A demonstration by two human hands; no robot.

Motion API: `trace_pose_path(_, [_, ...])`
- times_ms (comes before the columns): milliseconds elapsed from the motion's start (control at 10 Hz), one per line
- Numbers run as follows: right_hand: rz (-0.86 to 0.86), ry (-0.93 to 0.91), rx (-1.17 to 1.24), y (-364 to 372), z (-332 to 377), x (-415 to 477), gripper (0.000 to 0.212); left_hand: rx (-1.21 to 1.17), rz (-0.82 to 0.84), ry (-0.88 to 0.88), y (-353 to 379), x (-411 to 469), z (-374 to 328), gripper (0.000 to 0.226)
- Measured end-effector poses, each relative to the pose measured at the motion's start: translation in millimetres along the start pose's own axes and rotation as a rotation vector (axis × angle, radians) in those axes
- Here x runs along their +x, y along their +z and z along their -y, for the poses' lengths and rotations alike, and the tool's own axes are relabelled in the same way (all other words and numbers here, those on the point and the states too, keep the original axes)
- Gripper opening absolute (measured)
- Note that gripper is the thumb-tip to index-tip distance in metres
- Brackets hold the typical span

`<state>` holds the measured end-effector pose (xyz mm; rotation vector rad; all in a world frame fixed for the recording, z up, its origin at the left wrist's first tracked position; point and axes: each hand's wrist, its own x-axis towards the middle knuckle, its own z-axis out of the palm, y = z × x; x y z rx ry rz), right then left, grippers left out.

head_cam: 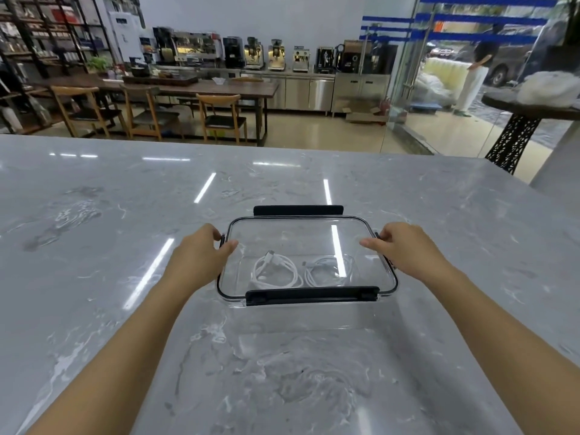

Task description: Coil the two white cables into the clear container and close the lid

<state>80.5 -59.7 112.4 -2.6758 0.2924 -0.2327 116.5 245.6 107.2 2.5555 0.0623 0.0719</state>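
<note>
One clear rectangular plastic container [295, 315] stands on the grey marble surface [94, 246], with its clear flat lid [282, 237] on top. Inside lie two coiled white cables [274, 271], side by side. Two black latches, far [298, 210] and near [312, 295], are visible. The left hand [204, 251] and the right hand [405, 249] each pinch one short edge of the lid.

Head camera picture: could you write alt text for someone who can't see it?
Two bare hands, the left hand and right hand, rest at the short ends of a lidded clear container on a grey marble table. Two coiled white cables lie inside, side by side.
</note>
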Motion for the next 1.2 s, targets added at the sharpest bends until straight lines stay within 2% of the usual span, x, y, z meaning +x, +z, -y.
trace_pose_path(100, [-0.102, -0.288, -0.106, -3.4, 14.6, 7.7, 0.047, 0.165, -0.293, 0.328, 0.5, -6.2, -12.2, 0.033])
trace_pose_path(200, [0.05, -0.521, -0.062, 6.4, 34.7, 11.2, 0.056, 0.009, -0.014, 0.567, 1.7, -17.2, -30.2, 0.04])
trace_pose_path(300, [0.215, -0.487, -0.119, 21.6, 43.4, 21.2, 0.062, 0.143, 0.313, 0.556, 8.8, -24.4, -34.0, 0.062])
trace_pose_path(400, [0.272, -0.435, -0.2, 30.6, 46.7, 33.1, 0.061, 0.214, 0.393, 0.557, 10.5, -29.4, -31.0, 0.078])
trace_pose_path(500, [0.295, -0.396, -0.254, 33.1, 48.2, 39.8, 0.067, 0.289, 0.466, 0.606, 11.9, -33.4, -27.4, 0.083])
trace_pose_path(600, [0.295, -0.357, -0.235, 34.0, 52.1, 44.5, 0.076, 0.429, 0.411, 0.692, 17.3, -34.1, -23.3, 0.085])
trace_pose_path(700, [0.296, -0.35, -0.257, 35.5, 58.0, 47.8, 0.078, 0.52, 0.272, 0.768, 24.9, -35.3, -19.1, 0.08])
trace_pose_path(800, [0.326, -0.312, -0.174, 28.3, 66.7, 44.8, 0.067, 0.538, 0.231, 0.811, 28.0, -35.0, -16.8, 0.076])
trace_pose_path(900, [0.327, -0.307, -0.105, 26.0, 67.3, 45.0, 0.057, 0.527, 0.215, 0.799, 28.7, -36.1, -16.2, 0.077])
trace_pose_path(1000, [0.316, -0.321, -0.1, 26.8, 66.0, 46.0, 0.058, 0.492, 0.201, 0.778, 28.6, -36.5, -18.2, 0.079])
trace_pose_path(1200, [0.338, -0.344, -0.097, 20.0, 62.2, 53.4, 0.067, 0.519, 0.316, 0.716, 17.0, -40.3, -26.5, 0.081])
